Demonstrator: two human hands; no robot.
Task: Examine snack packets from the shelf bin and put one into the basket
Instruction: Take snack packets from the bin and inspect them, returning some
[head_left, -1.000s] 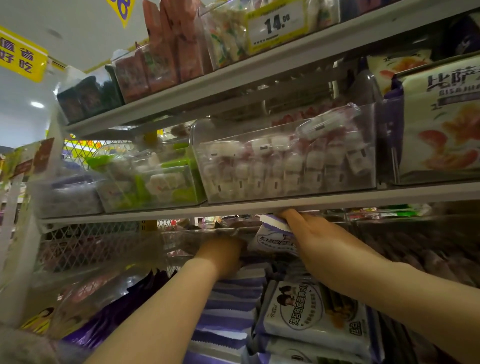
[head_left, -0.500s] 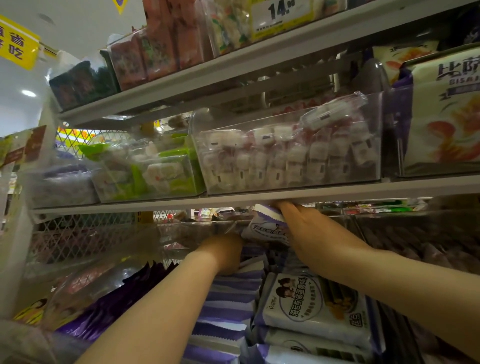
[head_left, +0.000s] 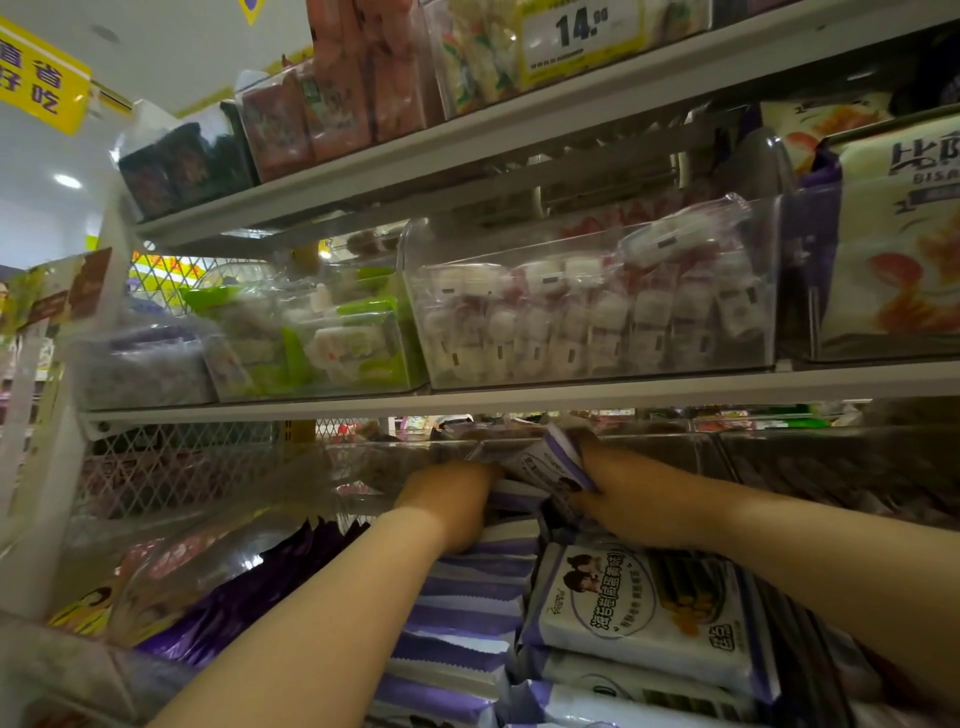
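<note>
A snack packet (head_left: 545, 462), white and purple, is up at the back of the clear shelf bin (head_left: 260, 519), held in the right hand (head_left: 628, 493). The left hand (head_left: 452, 501) is just beside it, pushed in among the stacked packets (head_left: 467, 613). Its fingers are hidden, so I cannot tell if it holds anything.

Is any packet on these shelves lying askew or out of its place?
Yes. In the clear bin on the middle shelf, one white packet lies tilted on top, poking above the rim, while the others stand in rows.
</note>
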